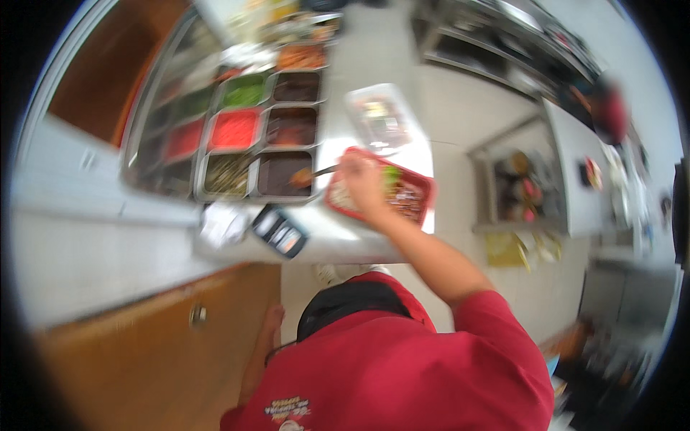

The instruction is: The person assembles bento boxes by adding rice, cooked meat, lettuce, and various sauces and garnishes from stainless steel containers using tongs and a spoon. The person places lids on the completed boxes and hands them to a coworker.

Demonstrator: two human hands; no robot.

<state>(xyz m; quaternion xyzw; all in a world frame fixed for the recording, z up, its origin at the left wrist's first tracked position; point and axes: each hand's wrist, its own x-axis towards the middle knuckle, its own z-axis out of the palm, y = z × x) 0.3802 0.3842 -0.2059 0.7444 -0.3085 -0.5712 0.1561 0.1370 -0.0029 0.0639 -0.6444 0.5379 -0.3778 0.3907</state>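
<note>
My right hand reaches over the red tray and is closed around the dark handle of a spoon. The spoon's orange-brown bowl end hangs over the dark-filled pan just left of the tray. Inside the tray are white grains, something green and dark chopped pieces; my hand covers part of it. Down at my side is my left hand, away from the counter, its fingers too unclear to read.
Metal pans of shredded green, red and brownish strips line the steel counter. A clear container stands beyond the tray. Near the front edge lie a black device and crumpled white wrap. A steel table stands right.
</note>
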